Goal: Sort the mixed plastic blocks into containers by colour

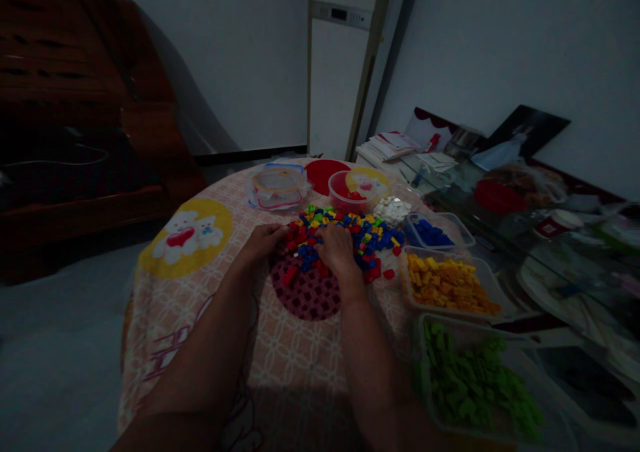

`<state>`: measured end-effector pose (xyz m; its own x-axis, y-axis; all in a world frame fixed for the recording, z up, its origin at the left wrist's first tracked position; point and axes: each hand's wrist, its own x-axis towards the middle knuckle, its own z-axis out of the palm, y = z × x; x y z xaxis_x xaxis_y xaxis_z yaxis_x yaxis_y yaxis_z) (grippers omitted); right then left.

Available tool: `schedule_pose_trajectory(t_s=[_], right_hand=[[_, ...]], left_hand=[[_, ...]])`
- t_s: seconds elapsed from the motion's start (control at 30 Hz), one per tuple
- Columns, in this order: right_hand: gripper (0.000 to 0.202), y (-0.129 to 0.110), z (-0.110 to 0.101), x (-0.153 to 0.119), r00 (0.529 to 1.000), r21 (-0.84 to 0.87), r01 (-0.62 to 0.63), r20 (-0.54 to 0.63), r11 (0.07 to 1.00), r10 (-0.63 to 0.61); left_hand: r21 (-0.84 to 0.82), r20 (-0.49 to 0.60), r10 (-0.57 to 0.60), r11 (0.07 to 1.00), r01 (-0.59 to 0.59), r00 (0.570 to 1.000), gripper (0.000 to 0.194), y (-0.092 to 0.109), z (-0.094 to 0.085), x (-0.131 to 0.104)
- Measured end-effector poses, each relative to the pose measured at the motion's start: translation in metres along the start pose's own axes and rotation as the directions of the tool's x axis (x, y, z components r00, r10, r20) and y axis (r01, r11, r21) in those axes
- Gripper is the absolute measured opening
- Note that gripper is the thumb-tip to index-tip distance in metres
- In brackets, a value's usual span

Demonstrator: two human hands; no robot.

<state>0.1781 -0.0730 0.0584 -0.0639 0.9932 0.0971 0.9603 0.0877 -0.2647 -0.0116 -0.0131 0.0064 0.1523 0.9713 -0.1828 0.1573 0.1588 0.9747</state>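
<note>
A heap of mixed toy building bricks in red, blue, yellow and green lies on the round table, partly over a dark red patterned mat. At the heap's left edge is my left hand, its fingers bent against red bricks; what the fingertips grip, if anything, is hidden. My right hand reaches into the middle of the heap with curled fingers. Its fingertips are among the bricks, and I cannot make out what they pinch.
Along the right side stand clear boxes of blue bricks, orange-yellow bricks and green bricks. Behind the heap are a round tub with red bricks, white bricks and stacked lidded containers. A cluttered glass table adjoins on the right.
</note>
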Motion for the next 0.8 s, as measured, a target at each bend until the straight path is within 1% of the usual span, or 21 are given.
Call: schedule_pose_trajectory(t_s=[0.1, 0.2, 0.27, 0.33, 0.4, 0.43, 0.47, 0.5, 0.57, 0.6, 0.67, 0.73, 0.77, 0.8], right_hand=[[0.023, 0.0, 0.002, -0.001, 1.0, 0.021, -0.019, -0.014, 1.0, 0.019], [0.022, 0.008, -0.001, 0.001, 0.996, 0.175, -0.044, -0.073, 0.984, 0.057], [0.022, 0.016, -0.004, 0.003, 0.984, 0.3, -0.059, -0.145, 0.952, 0.106], [0.022, 0.027, -0.008, 0.004, 0.955, 0.407, -0.065, -0.239, 0.911, 0.174], [0.022, 0.043, -0.009, 0.004, 0.907, 0.502, -0.068, -0.33, 0.862, 0.263], [0.023, 0.052, -0.009, 0.004, 0.874, 0.554, -0.082, -0.36, 0.829, 0.326], [0.025, 0.061, -0.009, 0.003, 0.832, 0.618, -0.104, -0.376, 0.78, 0.408], [0.028, 0.071, -0.008, 0.001, 0.793, 0.681, -0.121, -0.371, 0.722, 0.483], [0.034, 0.09, -0.008, -0.003, 0.701, 0.782, -0.135, -0.358, 0.609, 0.616], [0.036, 0.099, -0.008, -0.006, 0.657, 0.802, -0.134, -0.368, 0.582, 0.658], [0.04, 0.115, -0.01, -0.012, 0.523, 0.797, -0.157, -0.434, 0.583, 0.734], [0.043, 0.126, -0.013, -0.019, 0.383, 0.757, -0.196, -0.527, 0.624, 0.759], [0.045, 0.13, -0.014, -0.023, 0.348, 0.716, -0.214, -0.58, 0.665, 0.737], [0.048, 0.133, -0.015, -0.025, 0.351, 0.662, -0.224, -0.63, 0.716, 0.692]], left_hand=[[0.005, -0.006, 0.016, 1.0, -0.016, 1.0, 0.046, 0.002, -0.001, -0.001], [0.01, 0.001, 0.005, 1.0, -0.005, 1.0, 0.048, 0.003, -0.001, -0.001], [0.006, 0.004, -0.005, 1.0, 0.005, 1.0, 0.048, 0.003, -0.001, 0.0], [0.001, 0.005, -0.005, 1.0, 0.005, 1.0, 0.048, 0.002, -0.001, 0.001], [0.001, 0.001, -0.011, 1.0, 0.011, 1.0, 0.048, 0.001, -0.001, 0.002], [0.001, -0.003, -0.012, 1.0, 0.012, 1.0, 0.047, 0.001, -0.001, 0.002], [0.0, -0.008, -0.01, 1.0, 0.01, 1.0, 0.047, 0.001, -0.001, 0.002], [0.0, -0.01, -0.008, 1.0, 0.008, 1.0, 0.047, 0.002, -0.001, 0.002], [0.004, -0.012, 0.001, 1.0, -0.001, 1.0, 0.048, 0.002, 0.0, 0.002], [0.008, -0.008, 0.004, 1.0, -0.004, 1.0, 0.048, 0.002, 0.0, 0.001], [0.014, -0.006, 0.006, 1.0, -0.006, 1.0, 0.047, 0.002, 0.0, 0.001], [0.017, -0.01, 0.006, 1.0, -0.006, 1.0, 0.046, 0.001, 0.0, 0.001], [0.016, -0.015, 0.009, 1.0, -0.009, 1.0, 0.045, 0.001, 0.0, 0.001], [0.015, -0.02, 0.01, 1.0, -0.01, 1.0, 0.045, 0.001, 0.0, 0.001]])
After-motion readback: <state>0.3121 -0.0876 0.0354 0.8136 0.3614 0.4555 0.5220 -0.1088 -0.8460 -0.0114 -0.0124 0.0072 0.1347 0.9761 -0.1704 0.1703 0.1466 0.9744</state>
